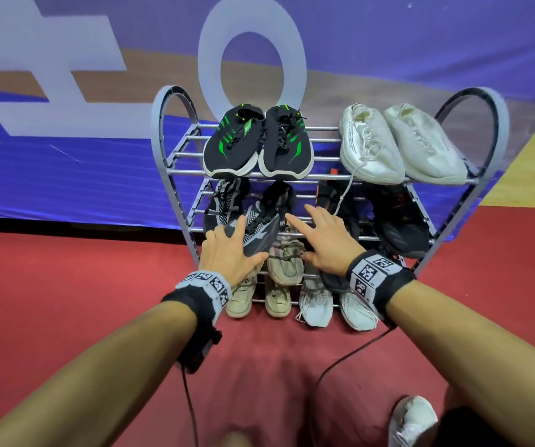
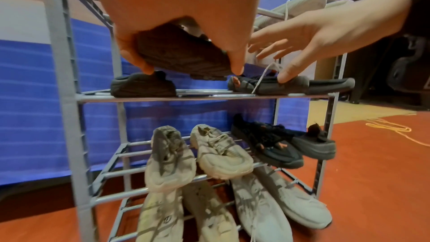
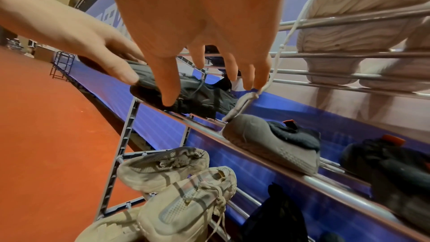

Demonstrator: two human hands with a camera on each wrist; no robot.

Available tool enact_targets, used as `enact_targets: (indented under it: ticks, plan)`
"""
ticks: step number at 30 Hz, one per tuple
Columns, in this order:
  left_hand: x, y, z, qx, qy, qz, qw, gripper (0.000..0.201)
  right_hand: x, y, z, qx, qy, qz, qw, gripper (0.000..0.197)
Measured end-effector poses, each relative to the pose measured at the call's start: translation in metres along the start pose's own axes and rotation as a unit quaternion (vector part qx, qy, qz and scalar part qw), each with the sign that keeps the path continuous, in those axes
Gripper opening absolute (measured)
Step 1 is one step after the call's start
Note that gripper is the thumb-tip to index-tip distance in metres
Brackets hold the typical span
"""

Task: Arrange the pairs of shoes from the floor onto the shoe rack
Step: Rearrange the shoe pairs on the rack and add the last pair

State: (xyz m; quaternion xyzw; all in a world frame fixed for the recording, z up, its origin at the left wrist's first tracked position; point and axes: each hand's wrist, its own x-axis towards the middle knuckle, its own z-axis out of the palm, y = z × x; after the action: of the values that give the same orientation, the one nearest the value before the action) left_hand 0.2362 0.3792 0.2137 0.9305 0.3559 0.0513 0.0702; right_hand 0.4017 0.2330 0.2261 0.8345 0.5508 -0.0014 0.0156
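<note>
My left hand [image 1: 237, 248] grips the toe of a dark grey knit shoe [image 1: 261, 225], thumb on one side and fingers on the other. The shoe is tilted, its toe out past the front bar of the second tier of the grey rack [image 1: 175, 175]. In the left wrist view its ribbed sole [image 2: 181, 56] hangs just above the shelf. Its partner [image 1: 224, 201] lies on the same tier to the left. My right hand [image 1: 320, 235] hovers beside the shoe with fingers spread and holds nothing. A white lace [image 3: 246, 98] dangles by its fingertips.
A black-green pair [image 1: 256, 143] and a white pair [image 1: 401, 143] fill the top tier. A black-orange pair [image 1: 398, 221] sits right on the second tier. Beige shoes [image 1: 283, 262] and whitish pairs [image 1: 316, 301] lie lower. A blue banner hangs behind; cables [image 1: 340, 359] cross the red floor.
</note>
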Motion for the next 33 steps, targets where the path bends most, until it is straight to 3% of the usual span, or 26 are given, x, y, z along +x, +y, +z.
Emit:
enact_targets:
  ticks: [4,9,17,25,33]
  plan:
    - [0.016,0.023,-0.003,0.023,-0.029,-0.031,0.999,0.091,0.004,0.001,0.002,-0.007,-0.005,-0.001,1.000,0.084]
    - [0.022,0.037,-0.001,0.107,-0.078,0.004,0.991,0.099,0.011,-0.001,0.003,-0.033,-0.005,-0.003,0.999,0.080]
    - [0.010,0.021,0.018,0.011,-0.152,0.034,0.988,0.098,0.015,-0.002,0.006,-0.044,-0.027,0.002,0.999,0.077]
    - [0.002,0.020,0.029,-0.038,-0.110,0.045,0.992,0.084,0.020,-0.003,0.008,-0.068,-0.010,-0.003,0.998,0.074]
    - [0.000,0.015,0.035,-0.084,-0.098,0.055,0.990,0.076,0.016,0.008,0.011,-0.085,-0.004,0.065,0.994,0.072]
